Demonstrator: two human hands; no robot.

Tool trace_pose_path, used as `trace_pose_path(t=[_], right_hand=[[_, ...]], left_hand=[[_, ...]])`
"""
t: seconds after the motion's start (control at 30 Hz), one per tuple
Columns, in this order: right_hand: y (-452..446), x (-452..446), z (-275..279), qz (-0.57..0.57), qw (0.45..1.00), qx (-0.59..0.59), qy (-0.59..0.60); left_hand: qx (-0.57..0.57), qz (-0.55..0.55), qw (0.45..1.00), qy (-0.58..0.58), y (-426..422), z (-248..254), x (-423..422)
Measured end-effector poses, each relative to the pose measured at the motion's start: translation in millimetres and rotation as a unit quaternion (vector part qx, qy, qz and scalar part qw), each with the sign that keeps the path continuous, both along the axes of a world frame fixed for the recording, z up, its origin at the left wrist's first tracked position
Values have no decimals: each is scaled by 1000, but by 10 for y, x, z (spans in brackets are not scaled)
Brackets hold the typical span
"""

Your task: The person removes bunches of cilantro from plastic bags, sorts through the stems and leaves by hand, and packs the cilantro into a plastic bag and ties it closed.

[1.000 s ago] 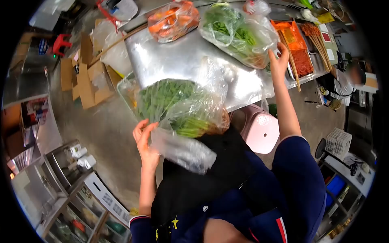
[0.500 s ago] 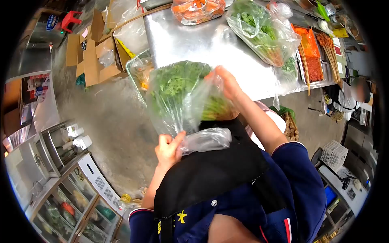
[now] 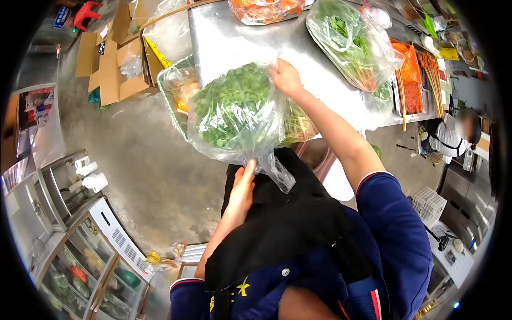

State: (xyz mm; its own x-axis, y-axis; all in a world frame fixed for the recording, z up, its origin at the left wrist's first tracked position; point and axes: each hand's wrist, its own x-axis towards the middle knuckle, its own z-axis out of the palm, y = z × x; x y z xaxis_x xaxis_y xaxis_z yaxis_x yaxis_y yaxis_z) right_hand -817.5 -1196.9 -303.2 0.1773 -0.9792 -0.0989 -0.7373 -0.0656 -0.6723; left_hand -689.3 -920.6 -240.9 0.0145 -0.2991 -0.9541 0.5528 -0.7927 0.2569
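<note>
A clear plastic bag of leafy greens (image 3: 232, 109) hangs over the near left edge of the steel table (image 3: 341, 106). My left hand (image 3: 242, 192) is closed on its gathered lower end, with loose plastic trailing to the right. At the bag's upper right, my right hand (image 3: 287, 79) pinches the plastic. Stalks in plastic (image 3: 298, 124) show beneath my right forearm. Farther right on the table lies another bag of greens (image 3: 346, 48), which neither hand touches.
A bag of orange vegetables (image 3: 266, 9) is at the far edge. Trays with red food (image 3: 410, 96) and skewers (image 3: 432, 80) stand right. A basket (image 3: 173, 90) and cardboard boxes (image 3: 120, 69) are left. A pink stool (image 3: 333, 178) is below. A person (image 3: 450, 136) is far right.
My right hand has come from the far right bag to the near bag of greens. My left hand has moved right and gathered the bag's lower end, and the leaves now face up under the plastic.
</note>
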Motion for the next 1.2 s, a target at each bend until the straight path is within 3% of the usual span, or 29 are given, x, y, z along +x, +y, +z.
trace_pose_path(t=[0.07, 0.17, 0.23, 0.27, 0.4, 0.47, 0.5, 0.57, 0.63, 0.73, 0.8, 0.87, 0.9, 0.93, 1.0, 1.1, 1.13, 1.2], right_hand=[[-19, -3, 40, 72, 984, -131, 96], [-253, -153, -456, 137, 977, -153, 51], [-270, -205, -632, 42, 993, 114, -17], [-245, -180, -683, -5, 967, 248, -52], [-252, -315, -894, 68, 879, 463, -95], [11, -297, -542, 63, 855, 510, -67], [153, -347, -450, 40, 815, 558, -151], [373, -446, -301, -5, 708, 631, -317], [508, -513, -117, 42, 584, 686, -432], [489, -418, 380, 140, 750, 512, -395], [339, -331, 832, 203, 838, 362, -354], [174, -249, 1307, 224, 852, 337, -331], [48, -205, 1462, 219, 831, 390, -333], [-19, -194, 1484, 261, 859, 319, -304], [-25, -259, 1206, 196, 894, 287, -283], [219, -114, 581, 96, 896, 285, -328], [307, -37, 410, 82, 910, 254, -318], [330, 91, 279, 86, 955, 154, -240]], left_hand=[[-64, 56, 996, 19, -229, -240, -200], [-92, 105, 990, 17, -623, -597, -441], [-94, 114, 988, 36, -738, -637, -482], [-96, 113, 987, 59, -756, -579, -461], [-139, 119, 976, 116, -494, -739, -366], [-87, 90, 988, 88, -338, -793, -266], [-83, 65, 991, 76, -159, -1037, -161], [-114, 220, 967, 66, -240, -508, -29], [-154, 199, 964, 82, -147, -502, 147], [-201, 148, 967, 55, -518, -103, 252], [-396, -55, 915, -59, -1000, 262, 440], [-548, -251, 780, -169, -1371, 521, 660], [-604, -341, 686, -220, -1495, 568, 707], [-611, -361, 632, -311, -1631, 573, 699], [-608, -380, 523, -462, -1783, 411, 659], [-606, -483, 425, -468, -1738, -275, 648], [-559, -488, 460, -488, -1679, -351, 625], [-532, -410, 450, -588, -1678, -244, 569]])
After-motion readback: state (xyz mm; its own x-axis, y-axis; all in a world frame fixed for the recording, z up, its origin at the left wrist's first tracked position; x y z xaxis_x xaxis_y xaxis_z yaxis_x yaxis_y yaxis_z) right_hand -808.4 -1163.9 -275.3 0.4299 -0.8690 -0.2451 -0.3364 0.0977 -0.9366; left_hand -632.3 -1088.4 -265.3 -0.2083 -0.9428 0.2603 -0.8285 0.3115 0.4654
